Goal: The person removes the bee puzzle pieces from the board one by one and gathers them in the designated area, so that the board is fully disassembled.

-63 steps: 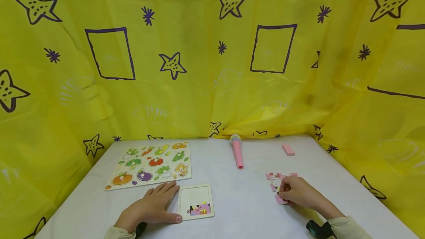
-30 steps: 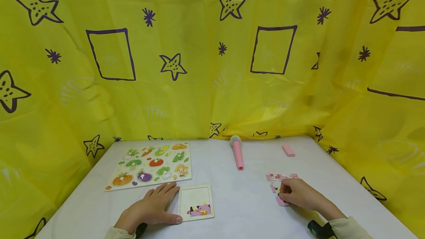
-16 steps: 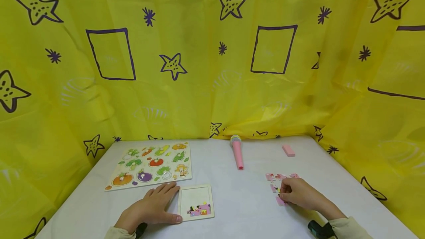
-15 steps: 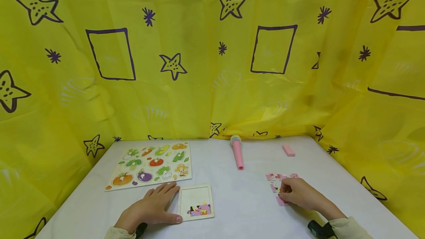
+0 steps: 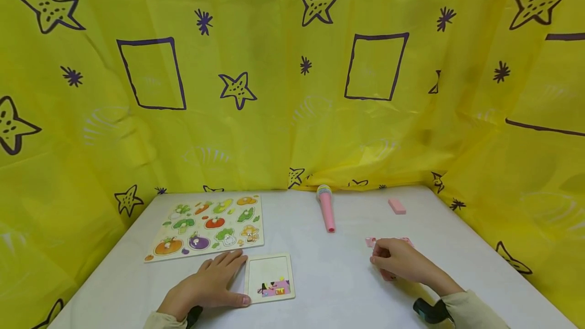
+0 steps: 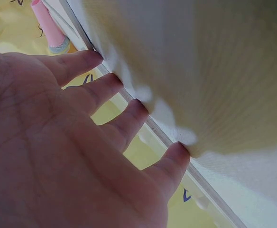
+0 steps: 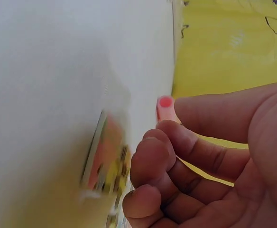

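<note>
Puzzle frame (image 5: 269, 268) lies partly filled between the hands (image 5: 207, 284).

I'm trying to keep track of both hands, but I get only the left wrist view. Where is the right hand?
Observer: In the head view, the right hand is at the loose pieces on the right side of the table; I can't tell whether it holds one.

Operator: My picture shows no thumb tip on the left side of things. What does that hand touch there?

Observer: In the head view, the left hand touches the near left corner of a small puzzle tray.

Operator: Is that tray full?

Observer: No, the placed pieces lie only along its near side; the rest of its floor is bare.
</note>
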`<state>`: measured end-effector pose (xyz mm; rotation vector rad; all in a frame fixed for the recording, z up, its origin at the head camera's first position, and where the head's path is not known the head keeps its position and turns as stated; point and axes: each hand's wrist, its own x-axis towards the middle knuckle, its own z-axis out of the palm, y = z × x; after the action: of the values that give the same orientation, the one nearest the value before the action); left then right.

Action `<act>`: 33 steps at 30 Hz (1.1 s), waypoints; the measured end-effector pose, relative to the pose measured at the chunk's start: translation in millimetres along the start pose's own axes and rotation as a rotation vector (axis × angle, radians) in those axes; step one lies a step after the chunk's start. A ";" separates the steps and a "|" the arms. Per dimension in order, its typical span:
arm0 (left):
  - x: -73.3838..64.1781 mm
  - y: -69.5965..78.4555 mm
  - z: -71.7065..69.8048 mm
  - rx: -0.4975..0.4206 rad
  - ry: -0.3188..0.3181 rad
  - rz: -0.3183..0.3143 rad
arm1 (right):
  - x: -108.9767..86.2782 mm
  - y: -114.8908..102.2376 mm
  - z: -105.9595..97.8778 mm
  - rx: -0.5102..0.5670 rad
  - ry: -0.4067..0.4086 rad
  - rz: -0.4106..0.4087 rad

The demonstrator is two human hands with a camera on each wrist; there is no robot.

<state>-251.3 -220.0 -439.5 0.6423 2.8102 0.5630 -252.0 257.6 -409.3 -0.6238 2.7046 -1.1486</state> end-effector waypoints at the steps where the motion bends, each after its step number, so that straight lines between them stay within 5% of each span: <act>1: -0.1 -0.2 0.0 -0.001 0.001 0.003 | 2.3 -2.3 2.1 0.013 -0.004 0.005; 12: -1.8 -1.1 2.7 -0.005 0.004 0.020 | 29.1 -31.4 34.3 0.008 0.003 -0.083; 20: -1.0 -0.9 1.4 -0.006 -0.001 0.009 | 49.3 -58.4 59.5 0.126 -0.054 -0.150; 33: -1.9 4.3 -2.0 0.015 -0.005 -0.010 | 73.6 -100.2 101.1 0.151 -0.147 -0.256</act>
<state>-248.5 -217.9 -435.7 0.6314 2.8136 0.5383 -258.1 97.5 -406.0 -1.0086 2.4411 -1.2923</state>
